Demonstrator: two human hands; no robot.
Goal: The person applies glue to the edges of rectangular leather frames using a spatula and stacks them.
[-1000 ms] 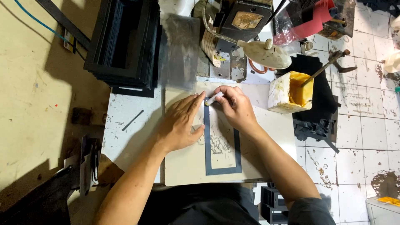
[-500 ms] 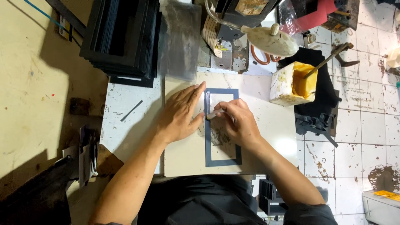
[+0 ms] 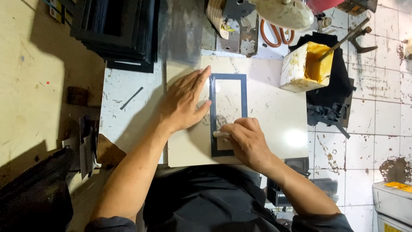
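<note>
A dark blue rectangular frame [image 3: 243, 92] lies flat on a cream board [image 3: 274, 120] in front of me. My left hand [image 3: 184, 101] rests flat on the board with fingers spread, its fingertips at the frame's left strip. My right hand [image 3: 246, 141] is closed around a small whitish stick [image 3: 219, 134], whose tip presses on the frame's left strip near its lower end. The frame's lower right corner is hidden under my right hand.
A white block container of yellow paste [image 3: 307, 66] with a stick in it stands to the right on black cloth. A stack of black frames [image 3: 116, 30] sits at the back left. Orange-handled scissors [image 3: 274, 41] and a white lamp head [image 3: 285, 13] lie behind the board. Tiled floor [image 3: 377, 124] is on the right.
My right hand has drawn the whitish stick down the frame's left strip, from its top end toward me. The left hand has stayed flat beside the frame.
</note>
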